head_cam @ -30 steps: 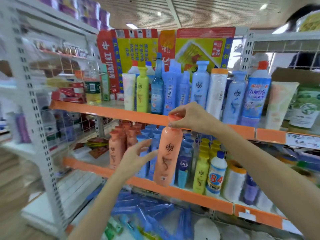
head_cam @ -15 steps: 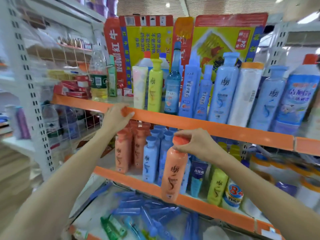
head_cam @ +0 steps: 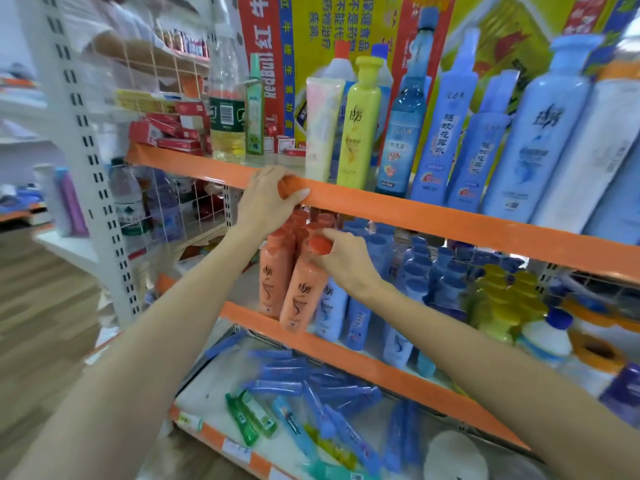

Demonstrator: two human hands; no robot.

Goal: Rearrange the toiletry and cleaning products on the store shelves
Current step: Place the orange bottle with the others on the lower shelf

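Note:
My right hand [head_cam: 343,261] grips the red cap of an orange shampoo bottle [head_cam: 302,296]. The bottle is tilted at the front of the middle shelf [head_cam: 363,362], right beside a row of matching orange bottles [head_cam: 275,271]. My left hand [head_cam: 268,199] clasps the orange front edge of the upper shelf [head_cam: 450,216], fingers curled over it. Light blue bottles [head_cam: 401,292] stand to the right of the orange ones, then yellow bottles [head_cam: 502,303].
The upper shelf carries a yellow bottle [head_cam: 360,123], a white tube [head_cam: 320,129], tall blue bottles [head_cam: 533,133], an oil bottle [head_cam: 227,102] and red boxes [head_cam: 169,129]. Blue and green toothbrush packs [head_cam: 311,393] lie on the bottom shelf. A white upright [head_cam: 86,133] stands at left.
My right hand has carried the orange bottle left and inward, up against the row of orange bottles. My left hand left the bottle, rose to the upper shelf's edge and now grips it. The view moved closer.

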